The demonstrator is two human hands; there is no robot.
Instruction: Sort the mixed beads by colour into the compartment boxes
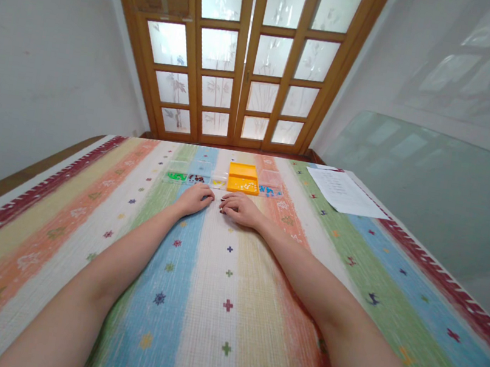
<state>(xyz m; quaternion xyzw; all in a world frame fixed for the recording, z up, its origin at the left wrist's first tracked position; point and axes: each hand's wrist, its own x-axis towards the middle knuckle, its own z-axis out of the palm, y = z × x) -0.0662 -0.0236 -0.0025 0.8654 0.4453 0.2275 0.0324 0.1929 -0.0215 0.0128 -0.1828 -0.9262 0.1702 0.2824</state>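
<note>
My left hand [195,199] rests on the striped cloth with its fingers curled in and the thumb close to the forefinger. Facing it across a small gap, my right hand [242,209] has bent fingers pointing left. Tiny dark spots show at its fingertips; what they are is too small to tell. Whatever either hand may pinch is hidden. Just beyond the hands stands a row of small boxes: a clear one with green bits [176,177], one with dark brown-red bits [197,179], one with yellow bits [218,184], an open orange box [242,171] with white bits, and blue bits [270,191] at the right.
A striped tablecloth [209,301] with small printed figures covers the table. White paper sheets [347,192] with writing lie at the far right. Behind the table is a wood-framed glass door [246,55]; a glass panel [427,198] leans along the right wall.
</note>
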